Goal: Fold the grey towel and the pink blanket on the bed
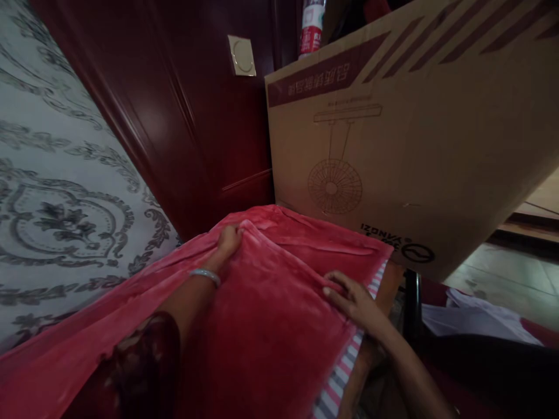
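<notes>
A red plush blanket [271,331] is spread over the surface in front of me, with a raised fold running across it. My left hand [229,240], with a pale bangle [206,276] on its wrist, pinches the fold near the far left. Farther right, my right hand [353,297] grips the same fold near the blanket's right side, thumb and fingers closing on it. Under the blanket's right edge a striped grey, white and pink cloth [338,381] shows.
A large cardboard box [419,145] with a fan drawing stands behind the blanket, a bottle [312,29] at its top edge. Dark red panelling [209,116] carries a switch plate [241,56]. Patterned wallpaper [65,215] is at left. White cloth [480,320] lies at right.
</notes>
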The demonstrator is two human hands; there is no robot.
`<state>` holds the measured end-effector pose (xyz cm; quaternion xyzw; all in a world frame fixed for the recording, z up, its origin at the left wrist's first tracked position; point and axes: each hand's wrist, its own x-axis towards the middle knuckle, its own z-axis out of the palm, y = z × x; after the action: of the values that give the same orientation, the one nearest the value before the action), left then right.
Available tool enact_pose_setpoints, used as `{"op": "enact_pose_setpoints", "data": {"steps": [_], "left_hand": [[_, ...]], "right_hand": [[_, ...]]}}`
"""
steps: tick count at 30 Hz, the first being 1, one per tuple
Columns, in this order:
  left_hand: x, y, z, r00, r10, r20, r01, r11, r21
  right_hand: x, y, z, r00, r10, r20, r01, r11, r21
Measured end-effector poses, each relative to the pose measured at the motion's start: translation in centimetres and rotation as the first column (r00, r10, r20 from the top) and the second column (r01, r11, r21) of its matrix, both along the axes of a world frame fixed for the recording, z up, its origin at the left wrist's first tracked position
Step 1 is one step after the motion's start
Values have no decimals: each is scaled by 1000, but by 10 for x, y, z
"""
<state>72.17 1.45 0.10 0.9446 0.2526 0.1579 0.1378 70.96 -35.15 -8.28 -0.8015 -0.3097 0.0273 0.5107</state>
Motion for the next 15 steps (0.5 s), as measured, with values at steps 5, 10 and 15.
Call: {"op": "enact_pose_setpoints", "data": {"steps": [5, 10, 15], "left_hand": [[21, 16, 11, 978, -36, 205, 39, 999, -13], [23, 28, -25, 980, -50, 195, 79, 987, -142], [17, 32, -52, 967, -58, 246, 130, 949, -287]], "right_hand": [[7, -14, 4, 959, 218, -179, -208, 975, 73], [6, -10, 1, 944, 164, -285, -117, 977, 177], [1, -15, 2, 929, 88, -359, 1, 971, 241]]}}
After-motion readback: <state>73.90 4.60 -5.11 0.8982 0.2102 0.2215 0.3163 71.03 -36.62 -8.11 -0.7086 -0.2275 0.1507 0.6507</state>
